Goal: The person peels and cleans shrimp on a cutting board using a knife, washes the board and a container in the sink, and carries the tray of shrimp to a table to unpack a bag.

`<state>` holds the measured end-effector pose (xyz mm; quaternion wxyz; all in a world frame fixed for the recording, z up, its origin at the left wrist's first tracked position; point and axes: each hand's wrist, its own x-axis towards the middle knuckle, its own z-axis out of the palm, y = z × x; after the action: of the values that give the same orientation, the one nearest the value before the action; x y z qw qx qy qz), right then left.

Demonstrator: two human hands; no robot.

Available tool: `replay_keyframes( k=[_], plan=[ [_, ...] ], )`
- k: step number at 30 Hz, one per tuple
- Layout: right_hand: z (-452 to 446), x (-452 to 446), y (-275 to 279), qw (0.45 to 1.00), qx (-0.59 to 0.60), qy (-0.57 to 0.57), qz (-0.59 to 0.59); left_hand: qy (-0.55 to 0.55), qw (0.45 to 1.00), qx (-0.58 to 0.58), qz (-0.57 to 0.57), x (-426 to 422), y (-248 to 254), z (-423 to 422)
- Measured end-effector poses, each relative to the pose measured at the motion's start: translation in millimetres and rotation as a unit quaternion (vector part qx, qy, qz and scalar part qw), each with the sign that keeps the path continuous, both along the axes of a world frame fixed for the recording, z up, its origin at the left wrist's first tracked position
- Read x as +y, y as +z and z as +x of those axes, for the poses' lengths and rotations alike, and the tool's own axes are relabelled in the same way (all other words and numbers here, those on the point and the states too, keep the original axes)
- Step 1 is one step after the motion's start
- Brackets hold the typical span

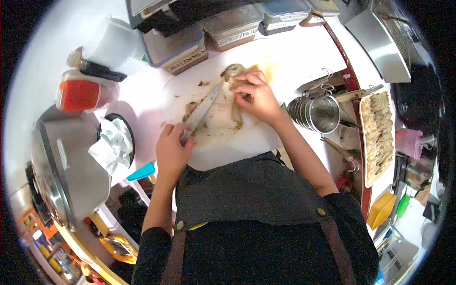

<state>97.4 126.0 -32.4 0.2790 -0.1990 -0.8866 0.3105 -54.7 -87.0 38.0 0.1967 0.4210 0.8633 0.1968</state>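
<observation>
My left hand [175,145] is wrapped round the handle of a knife [204,105] at the left side of a white cutting board [213,154]. The blade points up and to the right, its tip close to a greyish piece of food [233,71] that looks like a shrimp. At this piece, my right hand [258,95] has its fingers bent and close together; what lies between the fingertips is too small to make out. Another pale piece [236,114] lies below my right hand. Dark scraps [190,108] are scattered beside the blade.
Lidded, labelled containers [232,28] line the back. At the left are a red-filled container [78,95] and a black bowl with white paper [116,140]. Stacked strainers [325,114] and a food-filled tray [377,137] stand at the right.
</observation>
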Motion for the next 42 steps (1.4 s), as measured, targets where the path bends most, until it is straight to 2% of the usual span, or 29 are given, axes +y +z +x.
replay_keyframes(
  k=[1, 4, 5, 7, 9, 10, 12, 13, 16, 19, 21, 22, 25, 28, 30, 34, 42],
  plan=[
    [0.4, 1.5, -0.3, 1.000, 0.000, 0.006, -0.004, -0.004, 1.000, 0.016, 0.024, -0.9, -3.8, -5.3],
    [2.4, 9.4, 3.8, 0.997, 0.029, 0.035, -0.055, -0.056, 0.974, 0.161, 0.149, 8.2, -8.2, -6.1],
    [7.2, 13.0, 10.1, 0.998, -0.017, 0.055, -0.026, -0.017, 0.988, 0.063, 0.138, 15.2, -14.1, 3.2],
    [14.9, 17.2, 30.6, 0.990, -0.107, 0.090, 0.032, -0.039, 0.988, -0.052, 0.141, 30.7, -13.0, 29.4],
    [14.9, 18.7, 27.7, 0.988, -0.102, 0.108, 0.051, -0.015, 0.992, -0.074, 0.105, 49.2, -18.1, 56.4],
    [14.3, 20.5, 27.0, 0.986, -0.099, 0.115, 0.061, -0.017, 0.994, -0.038, 0.104, 56.4, -21.2, 64.0],
    [12.0, 22.2, 28.5, 0.981, -0.123, 0.145, 0.037, -0.021, 0.995, 0.035, 0.096, 67.1, -26.0, 72.1],
    [11.0, 21.9, 29.6, 0.978, -0.135, 0.159, 0.024, -0.020, 0.996, 0.031, 0.086, 69.8, -26.2, 72.8],
    [11.0, 17.8, 34.7, 0.965, -0.183, 0.135, -0.134, -0.027, 0.997, 0.024, 0.062, 75.7, -25.4, 68.6],
    [12.7, 11.7, 43.2, 0.969, -0.081, 0.135, -0.190, -0.033, 0.996, 0.012, 0.084, 67.5, -19.6, 53.2],
    [12.8, 11.7, 35.3, 0.969, -0.060, 0.155, -0.182, -0.011, 0.990, -0.005, 0.138, 56.9, -11.4, 42.4],
    [13.2, 11.8, 31.7, 0.969, -0.050, 0.164, -0.178, -0.042, 0.990, 0.003, 0.132, 53.6, -13.6, 38.0],
    [16.4, 16.3, 29.7, 0.974, -0.141, 0.175, -0.025, -0.106, 0.986, 0.018, 0.131, 49.4, -25.6, 32.3],
    [20.5, 7.6, 31.8, 0.989, -0.029, 0.119, 0.082, -0.094, 0.985, 0.010, 0.146, 49.1, -25.9, 40.4],
    [15.5, -1.5, 34.0, 0.984, -0.025, 0.161, 0.070, -0.052, 0.989, 0.014, 0.140, 51.6, -19.5, 48.2],
    [-0.2, -14.7, 20.1, 0.976, -0.080, 0.198, 0.036, -0.075, 0.989, 0.031, 0.125, 56.8, -26.7, 44.9],
    [-11.8, -32.3, 16.3, 0.980, -0.073, 0.168, 0.071, -0.094, 0.983, 0.060, 0.147, 57.1, -36.7, 42.3]
  ],
)
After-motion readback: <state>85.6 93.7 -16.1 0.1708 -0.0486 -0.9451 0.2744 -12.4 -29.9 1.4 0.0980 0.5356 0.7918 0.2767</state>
